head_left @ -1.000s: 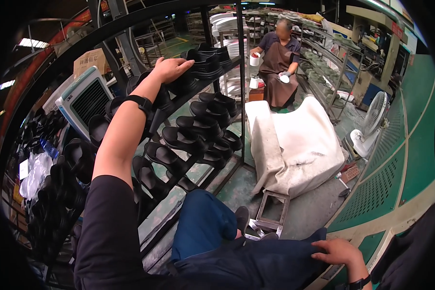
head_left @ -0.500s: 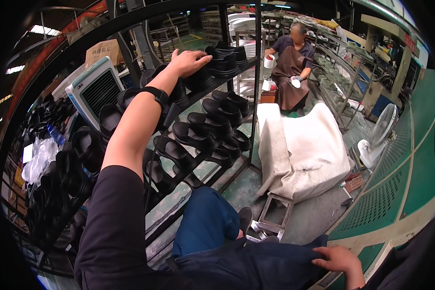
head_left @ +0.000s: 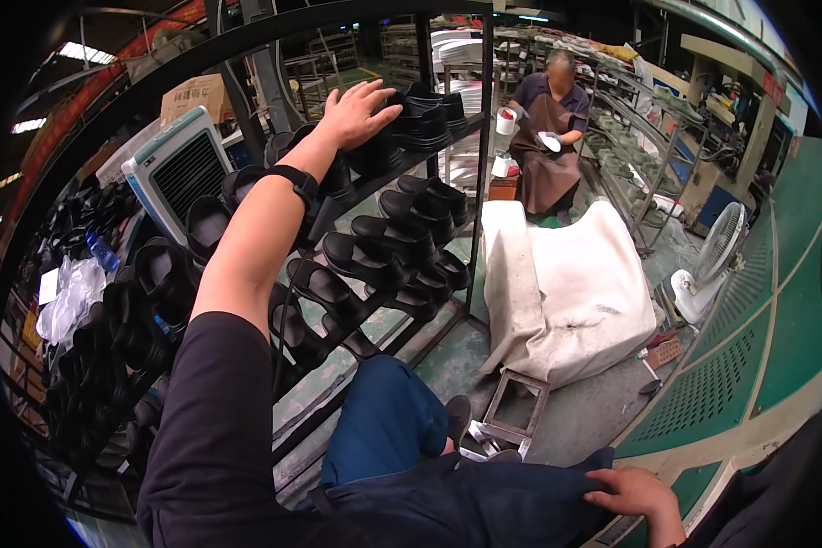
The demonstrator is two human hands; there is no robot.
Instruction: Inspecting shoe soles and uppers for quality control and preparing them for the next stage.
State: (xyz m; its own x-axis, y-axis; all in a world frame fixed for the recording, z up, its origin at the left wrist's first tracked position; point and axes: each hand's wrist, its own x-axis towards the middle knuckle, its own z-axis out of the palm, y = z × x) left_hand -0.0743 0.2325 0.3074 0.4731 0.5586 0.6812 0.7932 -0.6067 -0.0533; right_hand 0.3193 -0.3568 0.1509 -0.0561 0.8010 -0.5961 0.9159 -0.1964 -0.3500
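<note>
My left hand [head_left: 360, 115] reaches up to the top shelf of a dark metal rack [head_left: 480, 164]. Its fingers are stretched out and slightly spread, beside a group of black shoes [head_left: 422, 119]; I cannot tell whether the fingertips touch them. A dark watch is strapped round that wrist. Further black shoes [head_left: 370, 258] stand in slanting rows on the shelf below. My right hand [head_left: 635, 493] lies on the dark blue cloth over my lap, fingers loosely extended and holding nothing.
A pale cloth cover [head_left: 584, 283] drapes a bulky object ahead, with a small metal frame [head_left: 518, 402] before it. Beyond it a co-worker [head_left: 551, 137] in a brown apron sits. A white fan [head_left: 708, 260] and green panels [head_left: 712, 374] stand right, an air cooler [head_left: 181, 169] left.
The fingers of my left hand have spread a little more above the shelf. My right hand stays on my lap. The co-worker's hands and head have shifted slightly.
</note>
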